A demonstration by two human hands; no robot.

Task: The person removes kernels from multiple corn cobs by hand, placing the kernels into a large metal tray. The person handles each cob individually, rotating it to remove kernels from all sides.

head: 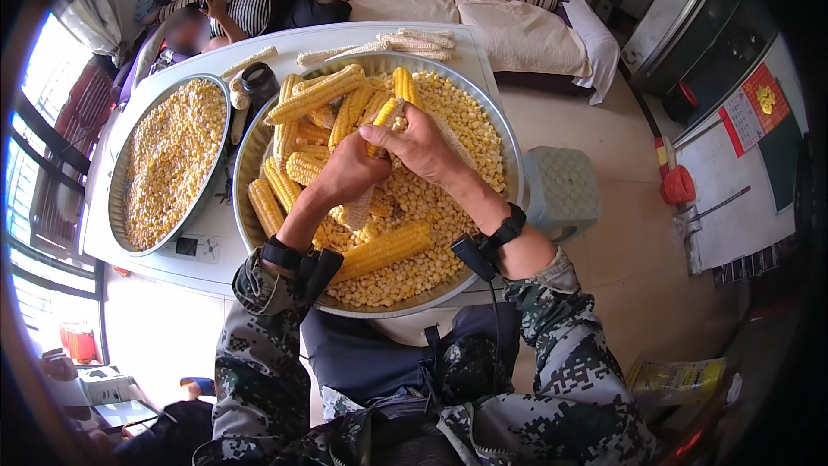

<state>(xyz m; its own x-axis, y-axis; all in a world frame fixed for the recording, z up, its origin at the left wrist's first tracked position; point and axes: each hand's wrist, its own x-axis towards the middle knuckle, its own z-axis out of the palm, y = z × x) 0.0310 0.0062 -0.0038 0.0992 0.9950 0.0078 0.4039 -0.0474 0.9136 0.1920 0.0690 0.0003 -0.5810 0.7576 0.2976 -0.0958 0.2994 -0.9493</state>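
Both hands meet over a wide metal basin [388, 313] on the table in front of me. Between them is a partly shelled corn cob [387, 113], yellow kernels still on one side. My left hand [354, 168] is wrapped around its lower end, while my right hand [420, 145] grips the upper part with the thumb pressed on it. Unshelled ears of corn [317, 96] are heaped at the basin's left, and one full ear [388, 249] lies nearest me. Loose kernels [479, 116] cover the rest. A bare cob [358, 210] shows below my left hand.
Left of the basin, a second metal basin holds loose kernels [174, 155]. Stripped cobs [414, 44] and a dark jar [260, 81] sit behind on the white table [482, 61]. A plastic stool [563, 188] stands right. A person [236, 13] reclines on the sofa [524, 32].
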